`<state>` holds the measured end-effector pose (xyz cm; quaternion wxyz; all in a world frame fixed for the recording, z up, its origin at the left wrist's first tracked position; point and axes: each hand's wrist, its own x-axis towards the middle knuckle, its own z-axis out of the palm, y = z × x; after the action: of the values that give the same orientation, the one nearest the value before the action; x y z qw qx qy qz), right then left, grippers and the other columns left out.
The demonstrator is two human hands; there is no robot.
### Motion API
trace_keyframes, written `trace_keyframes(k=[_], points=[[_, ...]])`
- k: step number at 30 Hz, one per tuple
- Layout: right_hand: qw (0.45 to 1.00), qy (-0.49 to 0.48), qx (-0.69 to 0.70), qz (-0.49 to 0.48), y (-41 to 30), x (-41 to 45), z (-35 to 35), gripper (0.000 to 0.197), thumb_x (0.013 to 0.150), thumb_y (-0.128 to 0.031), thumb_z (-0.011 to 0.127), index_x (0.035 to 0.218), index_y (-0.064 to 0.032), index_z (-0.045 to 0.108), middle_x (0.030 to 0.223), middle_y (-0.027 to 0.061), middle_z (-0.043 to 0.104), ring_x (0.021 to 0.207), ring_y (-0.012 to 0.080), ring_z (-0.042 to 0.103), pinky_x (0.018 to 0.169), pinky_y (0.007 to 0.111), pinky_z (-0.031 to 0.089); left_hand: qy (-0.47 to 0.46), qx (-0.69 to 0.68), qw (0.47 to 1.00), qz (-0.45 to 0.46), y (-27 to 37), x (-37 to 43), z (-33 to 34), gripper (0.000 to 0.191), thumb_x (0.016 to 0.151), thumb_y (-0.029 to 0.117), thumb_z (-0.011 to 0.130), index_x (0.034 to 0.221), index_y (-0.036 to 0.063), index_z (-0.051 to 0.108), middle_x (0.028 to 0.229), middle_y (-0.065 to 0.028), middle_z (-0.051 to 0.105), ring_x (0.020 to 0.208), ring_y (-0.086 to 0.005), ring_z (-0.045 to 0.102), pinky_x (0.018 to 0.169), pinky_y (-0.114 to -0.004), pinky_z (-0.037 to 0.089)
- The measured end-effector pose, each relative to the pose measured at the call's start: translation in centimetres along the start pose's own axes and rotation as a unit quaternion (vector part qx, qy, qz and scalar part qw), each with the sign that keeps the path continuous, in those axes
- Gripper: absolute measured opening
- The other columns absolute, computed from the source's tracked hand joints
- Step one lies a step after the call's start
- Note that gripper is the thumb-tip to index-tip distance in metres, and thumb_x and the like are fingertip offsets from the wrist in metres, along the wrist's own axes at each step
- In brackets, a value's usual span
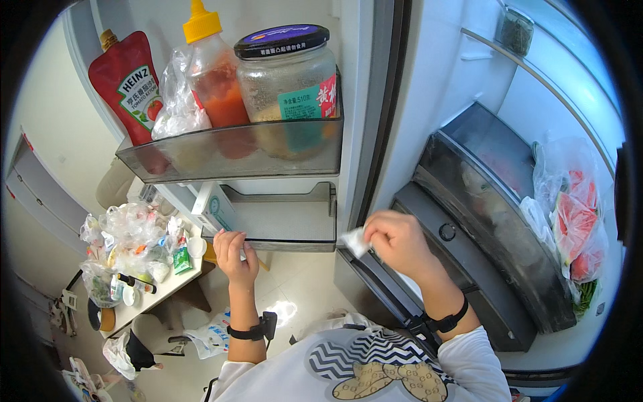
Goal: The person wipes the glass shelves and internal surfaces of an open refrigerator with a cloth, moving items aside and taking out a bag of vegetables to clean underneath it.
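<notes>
My left hand (236, 256) rests its fingertips on the front rim of the lower door bin (286, 245) of a refrigerator, thumb apart from the fingers. Beside those fingers, a white box (213, 206) leans in the bin's left end. My right hand (399, 241) pinches a small crumpled white tissue or cloth (356, 242) near the door's inner edge. Above, the upper door bin (231, 151) holds a red ketchup pouch (125, 83), a clear plastic bag (178, 100), a yellow-capped squeeze bottle (218, 90) and a dark-lidded glass jar (286, 90).
Right of my right hand are translucent refrigerator drawers (492, 221), bagged cut watermelon (575, 226) and a small jar (516, 31) on a shelf. At left a white table (171, 289) is crowded with plastic bags (133, 226) and bottles. A bag (211, 336) lies on the floor.
</notes>
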<state>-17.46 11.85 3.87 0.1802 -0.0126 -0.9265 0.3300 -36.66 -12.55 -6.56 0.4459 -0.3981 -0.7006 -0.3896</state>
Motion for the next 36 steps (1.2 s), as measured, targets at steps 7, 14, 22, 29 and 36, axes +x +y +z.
trace_keyframes(k=[7, 14, 22, 29, 36], points=[[0.91, 0.042, -0.401, -0.098, -1.4, 4.9, 4.1, 0.039, 0.068, -0.001, 0.057, 0.107, 0.0027, 0.056, 0.106, 0.0161, 0.057, 0.082, 0.0234, 0.06, 0.06, 0.033, 0.052, 0.007, -0.005, 1.0, -0.014, 1.3, 1.2, 1.1, 0.013, 0.071, -0.004, 0.051, 0.083, -0.0023, 0.055, 0.081, -0.0148, 0.056, 0.078, -0.0314, 0.054, 0.09, -0.048, 0.039], [0.898, -0.281, -0.334, -0.055, -7.3, 2.4, -1.6, 0.013, 0.066, -0.006, 0.058, 0.078, -0.0014, 0.063, 0.087, 0.0132, 0.061, 0.068, 0.0281, 0.062, 0.057, 0.036, 0.051, -0.005, 0.007, 0.999, -0.031, 0.9, 0.6, -0.2, 0.015, 0.07, -0.005, 0.051, 0.083, -0.0014, 0.055, 0.081, -0.0135, 0.056, 0.078, -0.0306, 0.055, 0.089, -0.047, 0.04], [0.949, -0.041, -0.31, -0.042, -1.3, 2.1, 1.1, 0.022, 0.073, -0.003, 0.052, 0.092, -0.0053, 0.063, 0.084, 0.0096, 0.062, 0.071, 0.0287, 0.061, 0.059, 0.037, 0.05, -0.011, -0.002, 0.999, -0.03, 2.0, 1.3, 1.1, 0.016, 0.07, -0.006, 0.05, 0.085, -0.0013, 0.055, 0.083, -0.0138, 0.056, 0.081, -0.0315, 0.054, 0.092, -0.048, 0.038], [0.967, -0.116, -0.228, 0.0, -1.1, -1.6, -0.1, 0.027, 0.079, -0.007, 0.05, 0.102, -0.0106, 0.063, 0.084, 0.0129, 0.063, 0.074, 0.0313, 0.061, 0.065, 0.041, 0.05, 0.004, 0.02, 0.999, -0.048, 1.5, 0.8, 0.0, 0.018, 0.066, -0.005, 0.049, 0.083, -0.0012, 0.055, 0.082, -0.0127, 0.055, 0.081, -0.03, 0.053, 0.093, -0.049, 0.036], [0.979, -0.129, -0.135, 0.077, 8.5, -2.7, 7.8, 0.03, 0.079, -0.005, 0.049, 0.107, -0.0069, 0.061, 0.09, 0.0168, 0.062, 0.082, 0.0344, 0.06, 0.072, 0.041, 0.049, 0.018, 0.009, 0.998, -0.053, 3.5, 0.6, 1.7, 0.022, 0.071, -0.003, 0.05, 0.092, 0.0001, 0.055, 0.098, -0.0164, 0.055, 0.092, -0.0316, 0.052, 0.099, -0.052, 0.031]])
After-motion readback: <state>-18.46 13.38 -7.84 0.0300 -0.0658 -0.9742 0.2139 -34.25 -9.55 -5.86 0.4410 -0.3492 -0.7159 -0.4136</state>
